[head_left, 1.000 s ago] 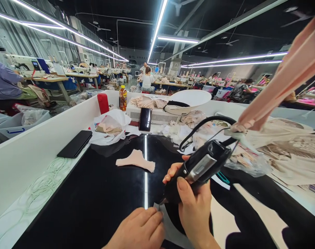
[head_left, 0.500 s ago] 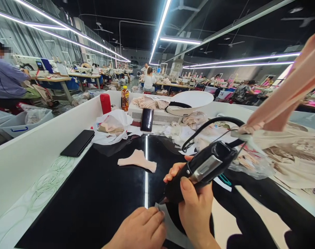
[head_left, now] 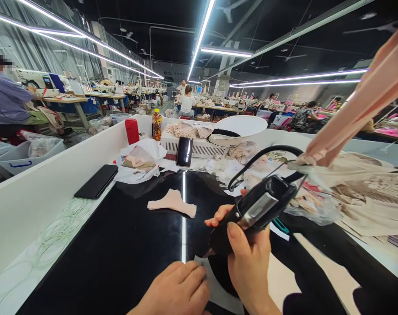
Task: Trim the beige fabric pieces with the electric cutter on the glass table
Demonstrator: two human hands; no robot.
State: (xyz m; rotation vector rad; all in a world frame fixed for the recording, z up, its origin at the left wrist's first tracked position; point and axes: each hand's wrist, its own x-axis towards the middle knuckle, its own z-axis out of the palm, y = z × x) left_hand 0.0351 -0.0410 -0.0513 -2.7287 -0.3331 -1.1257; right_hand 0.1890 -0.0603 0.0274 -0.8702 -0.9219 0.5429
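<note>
My right hand (head_left: 248, 258) is wrapped round a black corded power tool (head_left: 251, 210) with a silver lever on its side. Its narrow tip points down and left, at the edge of a light grey, curved, flat piece (head_left: 218, 284). My left hand (head_left: 177, 286) lies just left of that tip, fingers curled and closed on the corner of the grey piece; its fingertips are partly hidden. From the tool's back end a strip of pink fabric (head_left: 353, 113) runs up to the right. Farther forward, a pale pink fabric piece (head_left: 172, 202) rests on the glossy black work surface (head_left: 120, 253).
Pink cut pieces (head_left: 282, 275) lie to the right, beside heaped beige fabric (head_left: 366, 197). A black flat case (head_left: 96, 181) and green elastic loops (head_left: 59, 223) line the left side. A phone (head_left: 185, 152), plastic bag (head_left: 140, 159) and bottle (head_left: 156, 124) stand at the back.
The view has shifted slightly. The tool's tip has moved a little to the right along the grey piece's edge, while my left hand keeps its place.
</note>
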